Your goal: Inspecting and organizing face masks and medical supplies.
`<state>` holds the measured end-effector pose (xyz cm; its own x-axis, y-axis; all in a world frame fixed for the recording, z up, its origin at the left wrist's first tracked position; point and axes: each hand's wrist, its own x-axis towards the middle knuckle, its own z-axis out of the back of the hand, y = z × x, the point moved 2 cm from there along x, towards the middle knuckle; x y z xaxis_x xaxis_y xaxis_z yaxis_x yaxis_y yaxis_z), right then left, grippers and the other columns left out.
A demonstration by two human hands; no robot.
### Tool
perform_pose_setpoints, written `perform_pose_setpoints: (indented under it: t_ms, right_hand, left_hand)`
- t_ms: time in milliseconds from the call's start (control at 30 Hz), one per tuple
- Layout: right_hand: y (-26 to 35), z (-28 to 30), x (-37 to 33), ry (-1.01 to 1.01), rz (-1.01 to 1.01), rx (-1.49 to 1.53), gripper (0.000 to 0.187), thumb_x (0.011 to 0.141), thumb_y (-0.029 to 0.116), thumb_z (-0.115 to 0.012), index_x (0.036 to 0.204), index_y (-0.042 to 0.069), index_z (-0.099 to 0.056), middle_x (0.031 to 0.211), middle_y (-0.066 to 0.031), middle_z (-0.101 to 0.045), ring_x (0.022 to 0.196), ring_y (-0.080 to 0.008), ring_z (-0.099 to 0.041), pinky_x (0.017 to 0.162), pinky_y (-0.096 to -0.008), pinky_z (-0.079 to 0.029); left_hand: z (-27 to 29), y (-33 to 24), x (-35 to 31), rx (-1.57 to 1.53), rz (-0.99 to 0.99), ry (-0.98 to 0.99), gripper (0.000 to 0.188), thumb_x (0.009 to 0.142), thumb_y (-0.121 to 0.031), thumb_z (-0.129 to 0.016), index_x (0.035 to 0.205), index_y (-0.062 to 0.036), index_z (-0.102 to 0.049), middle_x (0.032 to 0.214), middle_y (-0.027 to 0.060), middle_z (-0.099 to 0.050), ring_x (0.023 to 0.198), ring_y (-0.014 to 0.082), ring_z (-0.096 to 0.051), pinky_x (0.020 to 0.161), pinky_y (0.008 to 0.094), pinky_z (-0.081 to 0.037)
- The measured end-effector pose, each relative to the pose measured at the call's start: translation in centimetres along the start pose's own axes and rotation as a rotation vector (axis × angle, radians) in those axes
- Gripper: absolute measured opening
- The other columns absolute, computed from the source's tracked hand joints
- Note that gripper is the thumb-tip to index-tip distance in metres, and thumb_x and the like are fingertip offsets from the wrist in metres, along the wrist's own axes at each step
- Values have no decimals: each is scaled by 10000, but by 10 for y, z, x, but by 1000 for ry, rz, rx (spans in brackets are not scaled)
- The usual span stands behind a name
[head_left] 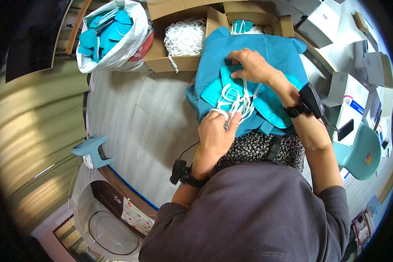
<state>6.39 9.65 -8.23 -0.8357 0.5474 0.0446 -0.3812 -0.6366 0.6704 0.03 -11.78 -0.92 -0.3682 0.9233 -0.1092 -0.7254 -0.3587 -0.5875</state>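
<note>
Spread over my lap is a blue cloth (266, 46), with several teal face masks (211, 91) lying on it. White elastic straps (233, 102) trail in a loose tangle across the masks. My left hand (218, 133) is closed at the near end of this tangle, pinching straps between thumb and fingers. Over the far edge of the masks, my right hand (253, 65) has its fingers curled. A small dark patch shows by its fingertips, and I cannot make out what it is. Another teal mask (273, 107) lies under my right wrist.
At the far left a white sack (137, 26) holds teal masks. Beside it, a cardboard box (161, 64) contains white straps (185, 37), and another box (286, 26) holds a mask. White cartons (349, 102) and a green chair (364, 150) stand right; a blue stool (94, 150) stands left.
</note>
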Motion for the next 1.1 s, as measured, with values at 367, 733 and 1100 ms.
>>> perform_pose_setpoints:
  t_ms: [367, 733, 1100]
  right_hand:
    - [21, 78, -20, 30, 63, 742, 108, 871, 116, -681, 897, 11, -677, 874, -16, -662, 888, -110, -585, 846, -281, -450]
    - [70, 73, -53, -348, -161, 396, 333, 736, 269, -813, 879, 19, -646, 892, -116, -642, 844, -286, -613, 757, -368, -490]
    - [91, 56, -62, -403, 172, -11, 351, 709, 323, -798, 875, 71, -618, 820, -82, -607, 813, -300, -578, 827, -434, -410]
  left_hand:
    - [72, -42, 28, -136, -25, -247, 294, 803, -196, -796, 1021, -31, -687, 836, 115, -689, 638, 177, -651, 556, 286, -498]
    - [2, -9, 72, -960, 65, -296, 96, 922, -31, -668, 920, 46, -610, 751, 5, -624, 636, 21, -543, 520, 186, -414]
    - [-4, -5, 71, -1094, 106, -420, 153, 975, -77, -597, 1065, 27, -533, 1007, 88, -637, 910, 94, -579, 787, 239, -464]
